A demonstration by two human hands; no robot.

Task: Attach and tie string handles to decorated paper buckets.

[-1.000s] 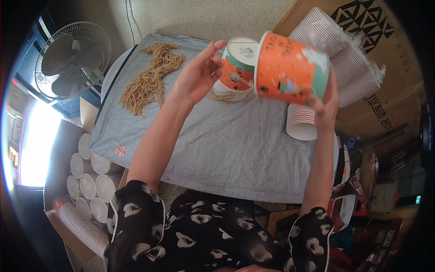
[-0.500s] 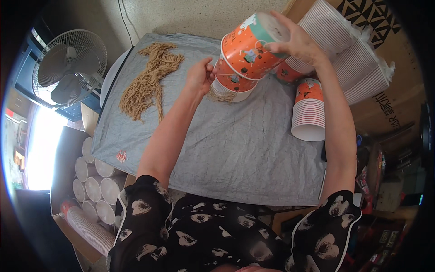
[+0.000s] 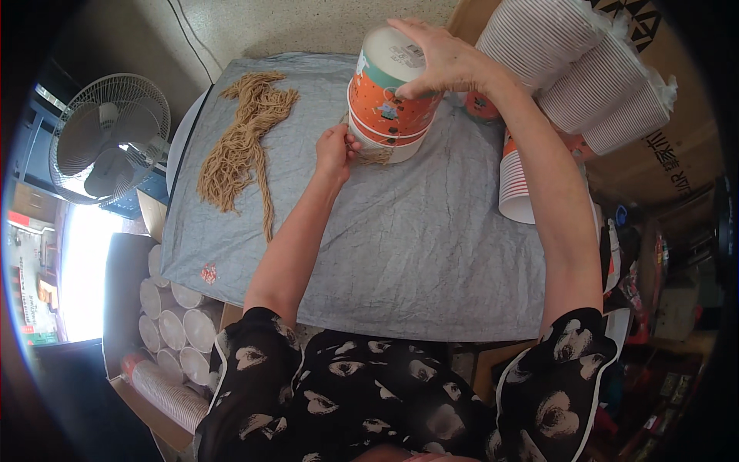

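An upside-down orange paper bucket [image 3: 396,106] with a green band and cartoon prints stands on the grey cloth, nested over another bucket whose white rim shows beneath. My right hand [image 3: 450,61] spans its upturned base, thumb on the near side and fingers over the far edge. By the stack's lower left side, my left hand [image 3: 336,152] is closed with fingertips pinched; what lies in them is too small to make out. Tan cord [image 3: 375,157] shows at the foot of the stack beside those fingers. A bundle of tan cords [image 3: 242,146] lies farther left.
Stacked paper cups [image 3: 517,185] lie on their side at the right, partly behind my right forearm. Plastic-wrapped stacks of white-rimmed cups [image 3: 539,42] lean at the back right against a cardboard box [image 3: 654,162]. A fan [image 3: 112,138] and a carton of rolled cup stacks [image 3: 173,327] are on the left.
The tilted upper bucket has come down and sits straighter over the lower one. My right hand moved left with it; my left hand is slightly lower, still closed at the bucket's side.
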